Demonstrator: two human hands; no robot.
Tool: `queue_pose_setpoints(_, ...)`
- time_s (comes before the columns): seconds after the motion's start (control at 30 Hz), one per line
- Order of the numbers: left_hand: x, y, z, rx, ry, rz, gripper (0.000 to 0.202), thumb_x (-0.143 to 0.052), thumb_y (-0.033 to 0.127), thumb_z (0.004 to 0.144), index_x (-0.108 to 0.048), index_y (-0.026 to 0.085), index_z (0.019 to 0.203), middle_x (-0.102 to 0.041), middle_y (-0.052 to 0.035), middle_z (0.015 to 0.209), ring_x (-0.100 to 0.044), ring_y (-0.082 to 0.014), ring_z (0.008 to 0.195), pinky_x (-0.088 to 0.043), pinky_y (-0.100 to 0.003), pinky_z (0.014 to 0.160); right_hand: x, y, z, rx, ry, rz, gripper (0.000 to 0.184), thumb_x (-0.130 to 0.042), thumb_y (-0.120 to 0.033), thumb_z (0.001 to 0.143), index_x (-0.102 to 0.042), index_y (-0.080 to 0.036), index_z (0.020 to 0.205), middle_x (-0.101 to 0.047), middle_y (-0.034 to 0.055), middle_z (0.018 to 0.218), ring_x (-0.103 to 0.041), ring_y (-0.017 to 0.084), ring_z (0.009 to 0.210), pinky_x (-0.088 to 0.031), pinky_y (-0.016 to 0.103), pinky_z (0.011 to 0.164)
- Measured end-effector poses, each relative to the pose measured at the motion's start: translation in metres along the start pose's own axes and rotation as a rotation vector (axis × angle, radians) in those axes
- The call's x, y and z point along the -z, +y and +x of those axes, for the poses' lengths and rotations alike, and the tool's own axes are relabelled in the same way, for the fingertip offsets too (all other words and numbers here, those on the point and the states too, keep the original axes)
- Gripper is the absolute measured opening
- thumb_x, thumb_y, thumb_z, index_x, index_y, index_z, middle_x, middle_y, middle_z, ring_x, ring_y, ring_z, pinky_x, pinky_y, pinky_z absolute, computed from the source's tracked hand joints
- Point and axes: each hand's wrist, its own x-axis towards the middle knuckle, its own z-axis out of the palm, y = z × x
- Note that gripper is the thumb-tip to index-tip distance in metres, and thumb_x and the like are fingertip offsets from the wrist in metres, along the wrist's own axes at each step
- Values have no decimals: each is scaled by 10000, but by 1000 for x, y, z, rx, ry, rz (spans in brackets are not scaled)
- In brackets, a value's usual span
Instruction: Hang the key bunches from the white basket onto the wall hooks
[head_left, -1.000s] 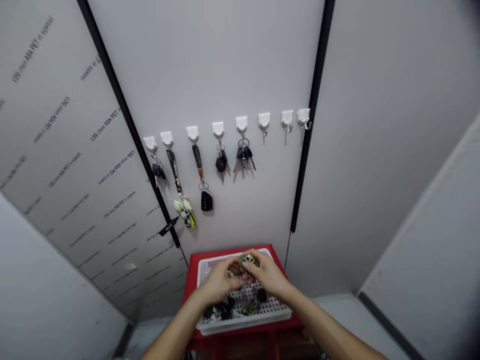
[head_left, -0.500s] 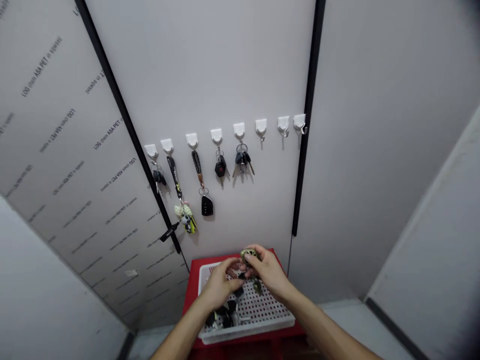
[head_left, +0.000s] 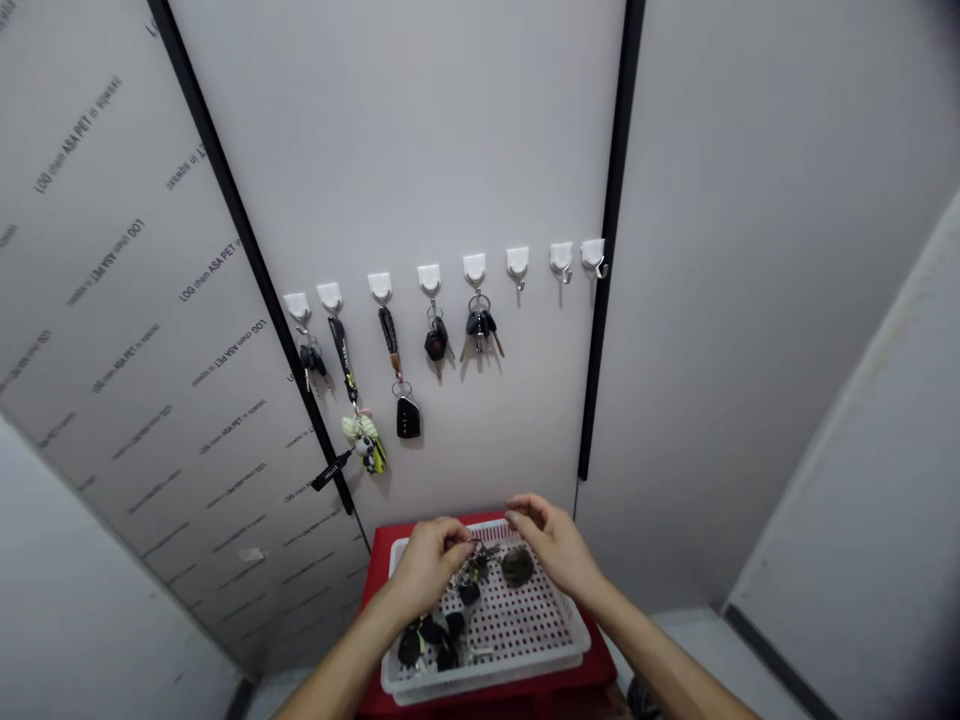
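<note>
My left hand (head_left: 427, 562) pinches a bunch of keys (head_left: 475, 570) by its ring above the white perforated basket (head_left: 525, 660). Blurred metal and black pieces dangle under those fingertips. To the right of the bunch is a round dark-green fob (head_left: 517, 567); whether it hangs from the ring or rests in the basket I cannot tell. My right hand (head_left: 556, 545) is just above and right of the fob, thumb and fingers apart, with nothing visible in it. Several black keys (head_left: 433, 632) lie in the basket's near left corner.
The basket stands on a red stand (head_left: 382, 555) against the wall. Across the wall runs a row of white hooks (head_left: 474, 266). Key sets (head_left: 482, 325) hang from the left ones, including a black car key (head_left: 408, 417) and a panda charm (head_left: 365, 447).
My right hand has let go of the round fob and opened, moving right. The fob is now lower, beside the keys. My left hand has shifted slightly left, keeping its pinch.
</note>
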Motion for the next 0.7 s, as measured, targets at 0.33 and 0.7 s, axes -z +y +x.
queue_pose_setpoints(0.33,21,54,29,-35,-22,-327,77,-437,186,601,-475,119,609,-444,46,468,-387,-52,418,-316,-174,429,-1,-29,-1,211,-179,-14,226,-384,-279,700,-556,-141,749,-553,9,675,-482,117,673,-370,225,645)
queue_pose_setpoints(0.7,60,158,94,-414,419,-149,182,-426,98,620,-482,135,790,-510,13,617,-491,-61,525,-409,-188,538,53,-132,80,336,274,102,292,-458,-371,599,-570,-110,661,-498,-16,504,-404,73,477,-307,177,455)
